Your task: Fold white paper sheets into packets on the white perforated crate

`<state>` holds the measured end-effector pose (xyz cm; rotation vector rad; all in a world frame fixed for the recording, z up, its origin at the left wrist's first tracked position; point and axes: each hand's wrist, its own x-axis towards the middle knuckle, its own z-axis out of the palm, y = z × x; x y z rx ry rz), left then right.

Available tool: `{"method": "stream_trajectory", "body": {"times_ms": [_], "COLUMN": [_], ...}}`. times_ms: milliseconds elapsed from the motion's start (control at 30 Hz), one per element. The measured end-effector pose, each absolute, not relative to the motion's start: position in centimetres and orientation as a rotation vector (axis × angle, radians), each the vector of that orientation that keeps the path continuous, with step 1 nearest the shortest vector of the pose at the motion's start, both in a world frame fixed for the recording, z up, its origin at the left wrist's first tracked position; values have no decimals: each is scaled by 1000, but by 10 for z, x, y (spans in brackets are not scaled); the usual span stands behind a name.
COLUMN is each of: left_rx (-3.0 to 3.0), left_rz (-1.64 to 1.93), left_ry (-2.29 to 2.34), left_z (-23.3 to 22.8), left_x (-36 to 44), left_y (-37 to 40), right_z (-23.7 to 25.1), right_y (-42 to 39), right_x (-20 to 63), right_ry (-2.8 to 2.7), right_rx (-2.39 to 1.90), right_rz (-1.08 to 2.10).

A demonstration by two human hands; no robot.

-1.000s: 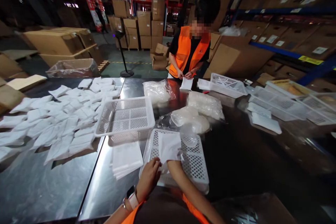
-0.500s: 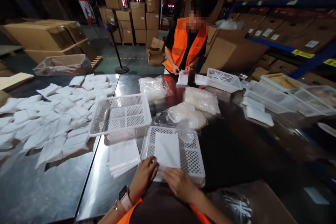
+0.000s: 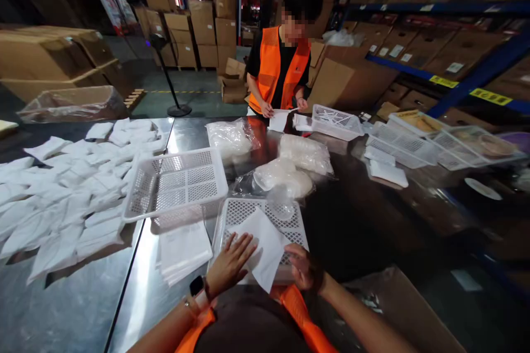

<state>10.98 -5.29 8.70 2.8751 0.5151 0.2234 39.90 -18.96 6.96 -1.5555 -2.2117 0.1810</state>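
A flat white pouch [image 3: 267, 253] lies turned at a slant on an upturned white perforated basket [image 3: 298, 226] in front of me. My left hand [image 3: 232, 259] rests on the pouch's left side, fingers spread and flat. By its right corner is my right hand [image 3: 301, 266], fingers loosely bent and apart; whether they touch the pouch is hard to tell. A clear round plastic piece [image 3: 281, 202] sits on the basket's far part. To the left lies a stack of flat white pouches [image 3: 185, 251].
An empty white basket [image 3: 176, 182] stands behind the stack. Many filled white pouches [image 3: 74, 182] cover the left table. Clear bags [image 3: 304, 153] lie beyond the basket. Across the table, a person in an orange vest [image 3: 271, 66] handles a white pouch. An open carton [image 3: 401, 309] is at lower right.
The pouch has turned from straight to slanted on the basket. My left hand has flattened onto it, and my right hand has moved right to its corner. The view has shifted rightward.
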Motion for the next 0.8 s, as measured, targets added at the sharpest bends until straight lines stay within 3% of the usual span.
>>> {"method": "stream_trajectory", "body": {"times_ms": [100,267,633,800], "left_rx": [2883,2870,2876,2987], "left_rz": [36,29,-47,-87], "left_ry": [538,324,176,181], "left_z": [80,86,66,63], "left_x": [130,142,170,164], "left_y": [-51,-41,-20,-24], "right_z": [92,124,75,66], "right_y": [-185,-172,-201,-226], "right_x": [413,408,385,395], "right_ry": [-2249,-2513,-2461,-2055], "right_rx": [-1647,-1538,-1377,-1326], "right_rz": [207,277,-5,-583]}}
